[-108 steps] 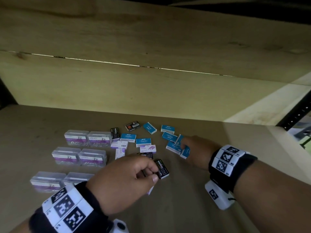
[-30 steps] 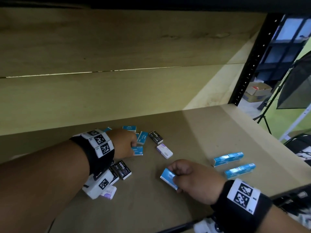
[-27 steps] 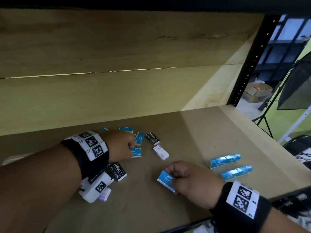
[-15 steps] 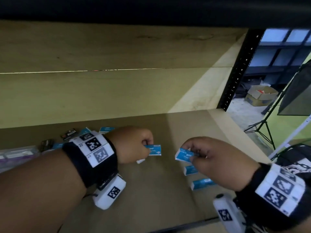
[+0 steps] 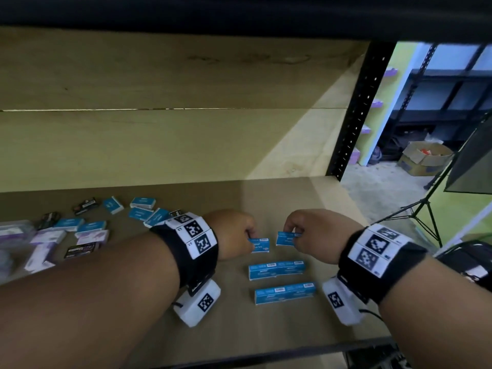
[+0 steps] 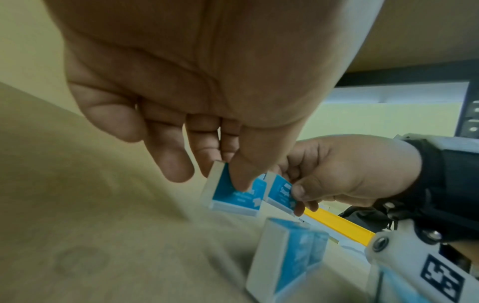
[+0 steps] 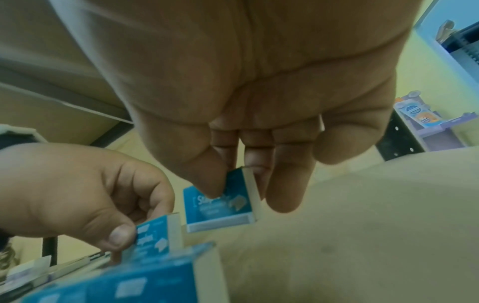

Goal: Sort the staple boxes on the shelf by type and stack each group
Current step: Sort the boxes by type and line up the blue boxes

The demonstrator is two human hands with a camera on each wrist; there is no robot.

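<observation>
My left hand (image 5: 246,235) pinches a blue staple box (image 5: 259,245) by its upper edge, just above the shelf board (image 5: 319,203). My right hand (image 5: 294,234) pinches a second blue staple box (image 5: 285,238) right beside it. In the left wrist view the left hand's blue box (image 6: 234,193) hangs from thumb and fingers, with the right hand's box (image 6: 279,193) next to it. The right wrist view shows the right hand's blue box (image 7: 220,202) held by its top corner. Two rows of blue boxes (image 5: 277,270) (image 5: 285,292) stand on edge nearer me.
At the left lie several loose blue boxes (image 5: 142,202), black boxes (image 5: 83,206), white-and-purple boxes (image 5: 91,237) and clear plastic cases (image 5: 13,231). A black upright post (image 5: 354,115) bounds the shelf on the right. The wooden back wall (image 5: 159,145) stands behind.
Both hands have lowered their blue boxes toward the board behind the two blue rows and drawn closer together. The view has swung right since the earliest frame.
</observation>
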